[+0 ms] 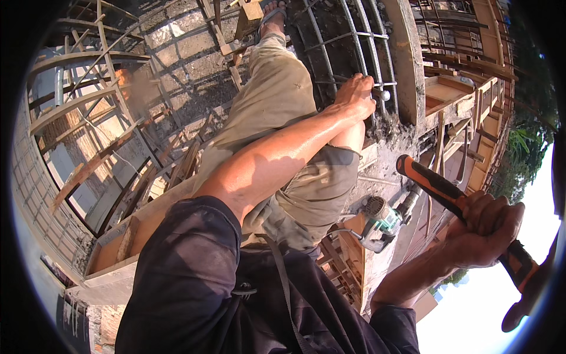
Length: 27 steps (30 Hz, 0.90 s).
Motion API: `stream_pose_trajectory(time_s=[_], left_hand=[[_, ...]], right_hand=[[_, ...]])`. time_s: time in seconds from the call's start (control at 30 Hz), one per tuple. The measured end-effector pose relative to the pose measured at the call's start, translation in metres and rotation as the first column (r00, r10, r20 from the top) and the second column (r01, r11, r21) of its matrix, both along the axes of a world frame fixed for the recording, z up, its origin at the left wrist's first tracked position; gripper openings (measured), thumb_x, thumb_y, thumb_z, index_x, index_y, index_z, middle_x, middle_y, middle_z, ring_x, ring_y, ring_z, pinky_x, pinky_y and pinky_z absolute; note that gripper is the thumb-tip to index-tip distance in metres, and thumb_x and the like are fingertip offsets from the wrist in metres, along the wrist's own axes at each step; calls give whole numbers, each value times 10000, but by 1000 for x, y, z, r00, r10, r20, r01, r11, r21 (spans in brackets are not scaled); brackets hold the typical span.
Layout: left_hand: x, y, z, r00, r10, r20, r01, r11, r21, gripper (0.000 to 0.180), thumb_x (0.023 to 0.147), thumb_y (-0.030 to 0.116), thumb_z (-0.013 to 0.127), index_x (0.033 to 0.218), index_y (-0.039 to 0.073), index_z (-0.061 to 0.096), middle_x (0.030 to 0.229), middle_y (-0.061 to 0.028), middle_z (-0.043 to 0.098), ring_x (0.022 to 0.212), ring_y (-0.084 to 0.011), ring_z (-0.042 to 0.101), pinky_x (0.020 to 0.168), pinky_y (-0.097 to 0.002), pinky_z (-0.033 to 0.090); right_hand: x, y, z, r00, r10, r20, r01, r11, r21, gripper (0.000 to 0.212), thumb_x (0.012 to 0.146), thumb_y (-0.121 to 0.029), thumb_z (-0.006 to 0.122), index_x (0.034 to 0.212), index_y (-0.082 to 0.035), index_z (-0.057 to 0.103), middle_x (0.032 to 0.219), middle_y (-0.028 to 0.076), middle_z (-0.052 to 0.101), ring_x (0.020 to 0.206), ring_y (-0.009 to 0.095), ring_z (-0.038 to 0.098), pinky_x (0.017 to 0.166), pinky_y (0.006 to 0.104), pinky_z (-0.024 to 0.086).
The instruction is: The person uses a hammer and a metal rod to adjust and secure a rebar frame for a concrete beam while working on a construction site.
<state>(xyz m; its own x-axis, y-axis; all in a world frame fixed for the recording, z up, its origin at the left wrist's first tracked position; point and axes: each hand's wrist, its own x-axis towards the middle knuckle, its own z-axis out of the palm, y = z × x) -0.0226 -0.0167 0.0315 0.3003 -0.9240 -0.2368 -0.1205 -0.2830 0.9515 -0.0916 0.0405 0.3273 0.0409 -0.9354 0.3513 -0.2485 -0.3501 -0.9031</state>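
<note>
My left hand (pixel 354 98) is closed at the steel rebar grid (pixel 325 54), its knuckles up against the bars. A small round pale end (pixel 385 95) shows just beside the fist; whether it belongs to something in the fingers I cannot tell. On the right, my right hand (pixel 488 229) is wrapped around a hammer (pixel 433 186) with a black and orange handle. The hammer is raised well apart from the rebar. Its dark head, at the lower right, lies partly in shadow at the picture's rim.
A green and grey power tool (pixel 377 223) rests on the concrete ledge beside my knee. A concrete edge (pixel 407 59) flanks the rebar. Wooden formwork (pixel 448 91) runs along the right. Timber scaffolding (pixel 97 115) and open drops lie left, below me. My sandalled foot stands beside the grid.
</note>
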Motion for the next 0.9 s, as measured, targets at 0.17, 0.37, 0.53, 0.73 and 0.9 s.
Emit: stream_pose_trajectory(time_s=[0.17, 0.37, 0.53, 0.73, 0.9], left_hand=[[-5, -5, -28, 988, 77, 130, -58, 987, -147, 327, 782, 176, 699, 1069, 49, 603, 1102, -191, 593, 1050, -378, 605, 879, -458, 504], [-9, -5, -18, 992, 129, -8, -128, 972, -198, 321, 757, 291, 771, 945, 57, 657, 983, -149, 656, 954, -339, 652, 813, -428, 526], [16, -7, 17, 983, -115, -144, 86, 977, -195, 438, 837, 445, 713, 899, 12, 730, 810, -217, 697, 772, -344, 695, 730, -420, 532], [17, 3, 28, 995, -63, -78, 47, 981, -191, 408, 848, 423, 670, 869, 22, 746, 836, -237, 702, 827, -409, 696, 763, -452, 540], [17, -14, 30, 997, -74, 25, 77, 987, -143, 461, 870, 473, 620, 794, 40, 758, 733, -214, 691, 743, -400, 690, 725, -458, 541]], right_hand=[[-44, -13, -123, 583, 326, -744, 341, 733, 588, 366, 851, -266, 664, 682, 31, 536, 565, 27, 461, 578, 112, 414, 550, 337, 382], [2, 14, -49, 748, 82, -659, 317, 828, 463, 308, 853, -249, 771, 746, -24, 590, 582, -17, 508, 469, 58, 428, 437, 233, 318], [-7, 9, -25, 924, -124, -362, 251, 911, 328, 294, 876, -177, 759, 766, -109, 495, 514, -66, 371, 385, 34, 324, 364, 212, 229], [-55, 41, -45, 908, -121, -401, 327, 804, 497, 242, 886, -170, 744, 782, -38, 570, 543, -27, 470, 418, 52, 395, 390, 219, 281], [-111, 59, -65, 880, -170, -443, 435, 664, 608, 263, 883, -200, 755, 776, -17, 600, 570, -11, 515, 440, 59, 438, 401, 233, 318]])
